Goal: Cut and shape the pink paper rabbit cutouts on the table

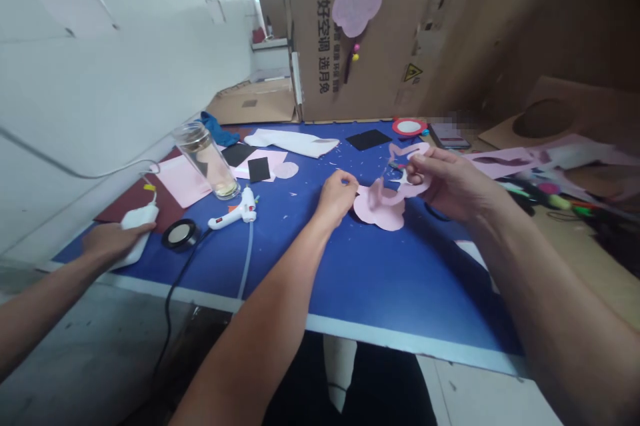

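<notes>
My left hand (339, 198) is closed in a pinch at the left edge of a pink scallop-edged paper cutout (387, 214) above the blue table. Between the thumb and fingers of my right hand (445, 179) is a thin, curling pink paper strip (423, 187) with open gaps in it. This strip runs down to the cutout and overlaps it; whether the two are joined I cannot tell. Some small scraps show behind the strip. A white glue gun (240, 211) lies left of my left hand.
A co-worker's hand (107, 243) grips a white object (137, 223) with a cord. Around it are a glass bottle (213, 163), a black tape roll (180, 234) and black squares (259, 169). Behind stands a cardboard box (390, 73) bearing a pink cutout (357, 3). Red-rimmed tape (409, 127) lies at the back.
</notes>
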### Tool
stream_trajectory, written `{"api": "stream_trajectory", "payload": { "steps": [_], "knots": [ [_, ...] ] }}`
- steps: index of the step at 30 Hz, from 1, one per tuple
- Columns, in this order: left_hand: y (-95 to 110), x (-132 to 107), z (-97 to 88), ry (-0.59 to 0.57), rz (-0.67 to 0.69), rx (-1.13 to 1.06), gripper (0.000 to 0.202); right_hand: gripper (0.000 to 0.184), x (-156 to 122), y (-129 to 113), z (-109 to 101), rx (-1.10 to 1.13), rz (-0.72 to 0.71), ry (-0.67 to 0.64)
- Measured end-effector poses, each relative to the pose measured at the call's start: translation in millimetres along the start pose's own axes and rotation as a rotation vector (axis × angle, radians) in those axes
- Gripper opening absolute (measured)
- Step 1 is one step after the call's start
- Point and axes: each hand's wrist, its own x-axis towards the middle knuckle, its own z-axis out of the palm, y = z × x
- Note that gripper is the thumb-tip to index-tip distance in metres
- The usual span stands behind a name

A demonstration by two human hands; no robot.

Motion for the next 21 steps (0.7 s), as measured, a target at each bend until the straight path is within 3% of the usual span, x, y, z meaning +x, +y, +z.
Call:
{"api": "stream_trajectory", "payload": {
  "steps": [5, 10, 15, 21],
  "knots": [
    [5.7, -7.0, -1.9, -0.093, -0.036, -0.041, 0.047, 0.027, -0.2, 1.0, 0.1, 0.01, 0.001, 0.001],
    [6.1, -8.8, -2.3, -0.115, 0.018, 0.008, 0.062, 0.029, -1.3, 1.1, 5.1, 0.006, -0.018, 0.001],
    [2.9, -5.4, -1.5, -0.107, 0.066, -0.001, 0.063, 0.028, -0.3, 3.3, 6.6, -0.009, -0.029, 0.009],
    [7.4, -6.9, -3.8, -0.103, 0.072, 0.007, 0.043, 0.03, 1.4, 7.9, 10.6, 0.008, -0.019, -0.033]
  ]
}}
